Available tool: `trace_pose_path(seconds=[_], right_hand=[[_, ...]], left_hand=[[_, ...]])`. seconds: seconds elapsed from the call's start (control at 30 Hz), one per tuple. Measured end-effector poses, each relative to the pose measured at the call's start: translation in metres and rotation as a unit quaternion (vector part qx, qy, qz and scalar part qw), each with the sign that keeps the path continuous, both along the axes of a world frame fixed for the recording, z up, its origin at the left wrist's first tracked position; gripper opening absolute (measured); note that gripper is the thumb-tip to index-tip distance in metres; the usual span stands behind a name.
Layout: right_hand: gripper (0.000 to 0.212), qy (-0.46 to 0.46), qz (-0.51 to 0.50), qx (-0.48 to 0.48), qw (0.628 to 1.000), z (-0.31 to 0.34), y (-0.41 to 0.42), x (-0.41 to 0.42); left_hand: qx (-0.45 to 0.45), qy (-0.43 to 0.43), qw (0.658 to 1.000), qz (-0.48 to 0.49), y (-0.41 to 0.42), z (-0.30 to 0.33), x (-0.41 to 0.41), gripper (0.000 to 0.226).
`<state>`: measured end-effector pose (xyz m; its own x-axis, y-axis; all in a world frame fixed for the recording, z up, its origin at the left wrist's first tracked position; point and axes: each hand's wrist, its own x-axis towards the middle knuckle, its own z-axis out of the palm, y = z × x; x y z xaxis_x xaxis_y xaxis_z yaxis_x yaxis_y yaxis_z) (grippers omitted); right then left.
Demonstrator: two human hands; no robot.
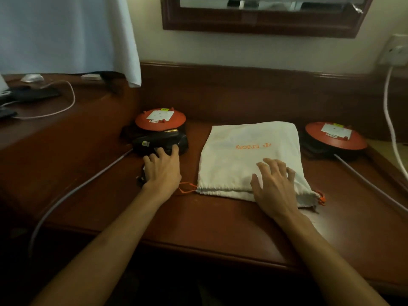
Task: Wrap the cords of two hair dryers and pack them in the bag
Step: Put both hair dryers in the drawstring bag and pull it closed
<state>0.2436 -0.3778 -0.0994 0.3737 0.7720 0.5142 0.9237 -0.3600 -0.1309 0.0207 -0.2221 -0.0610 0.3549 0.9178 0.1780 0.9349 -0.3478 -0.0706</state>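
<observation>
A soft white cloth bag [249, 155] with orange letters lies flat in the middle of the shiny brown wood desk [220, 219]. The right hand [276, 186] rests on it, fingers spread. The left hand [162, 171] touches a black dryer [159, 141] by the bag, fingers loose. Another dryer [331, 140], round and red on top, sits on the bag's other side

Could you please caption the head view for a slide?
Left hand touches black hair dryer; right hand rests on white bag.
</observation>
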Motion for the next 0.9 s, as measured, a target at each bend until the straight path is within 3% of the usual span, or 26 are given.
trace_pose_path(seconds=[0.1,0.2,0.3,0.37,0.43,0.5,0.57,0.63,0.67,0.77,0.9], right_hand=[[0.037,0.003,0.018,-0.014,1.0,-0.003,-0.003,0.002],[0.029,0.006,0.017,-0.016,1.0,-0.003,-0.003,0.003],[0.027,0.025,0.04,-0.006,0.999,-0.002,-0.002,-0.003],[0.024,0.13,0.078,0.039,0.988,0.003,-0.006,-0.013],[0.027,0.343,0.128,0.097,0.925,0.015,-0.016,-0.025],[0.04,0.53,0.187,0.129,0.817,0.03,-0.028,-0.043],[0.047,0.639,0.237,0.168,0.713,0.044,-0.037,-0.057],[0.044,0.696,0.248,0.215,0.638,0.057,-0.045,-0.063],[0.041,0.705,0.24,0.234,0.625,0.062,-0.05,-0.062],[0.039,0.696,0.215,0.27,0.63,0.07,-0.065,-0.045],[0.036,0.669,0.215,0.268,0.659,0.076,-0.078,-0.022]], left_hand=[[0.009,-0.039,0.999,-0.012,0.003,0.005,-0.004,0.065],[0.001,-0.136,0.989,-0.066,-0.001,0.018,-0.007,0.061],[-0.016,-0.267,0.955,-0.129,-0.016,0.045,-0.002,0.058],[-0.04,-0.35,0.92,-0.173,-0.029,0.062,0.003,0.06],[-0.061,-0.422,0.879,-0.216,-0.049,0.072,0.008,0.063],[-0.089,-0.482,0.834,-0.252,-0.077,0.073,0.016,0.065],[-0.14,-0.523,0.789,-0.291,-0.107,0.065,0.031,0.065],[-0.194,-0.528,0.759,-0.329,-0.131,0.054,0.048,0.064],[-0.205,-0.515,0.76,-0.339,-0.138,0.048,0.056,0.064],[-0.242,-0.437,0.794,-0.347,-0.137,0.04,0.069,0.063],[-0.273,-0.391,0.787,-0.391,-0.129,0.043,0.077,0.063]])
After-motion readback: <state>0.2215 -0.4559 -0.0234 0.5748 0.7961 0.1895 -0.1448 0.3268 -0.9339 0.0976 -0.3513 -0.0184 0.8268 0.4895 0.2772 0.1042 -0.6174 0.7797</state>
